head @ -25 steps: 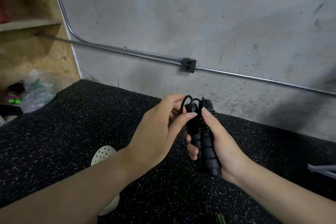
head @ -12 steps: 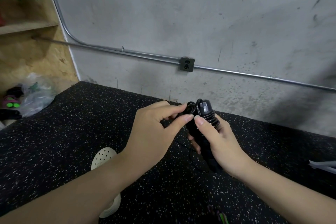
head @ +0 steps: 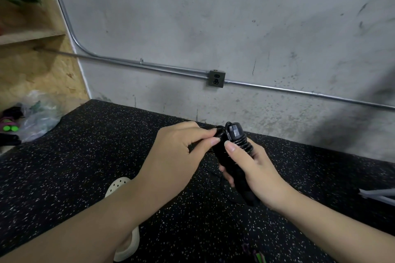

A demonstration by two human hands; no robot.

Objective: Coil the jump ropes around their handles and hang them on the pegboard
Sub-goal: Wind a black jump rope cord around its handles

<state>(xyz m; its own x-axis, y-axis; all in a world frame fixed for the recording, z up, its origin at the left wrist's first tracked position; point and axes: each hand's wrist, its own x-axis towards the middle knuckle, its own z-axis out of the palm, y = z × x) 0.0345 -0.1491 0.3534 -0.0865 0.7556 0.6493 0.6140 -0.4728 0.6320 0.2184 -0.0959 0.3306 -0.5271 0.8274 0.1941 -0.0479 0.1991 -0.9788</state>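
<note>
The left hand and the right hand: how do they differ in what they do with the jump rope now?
The right hand wraps its fingers around the bundled black handles from the side, while the left hand only pinches at the top end. The right hand sits lower along the handles; the left hand is level with their tops. Both touch the same jump rope above the speckled floor.
</note>
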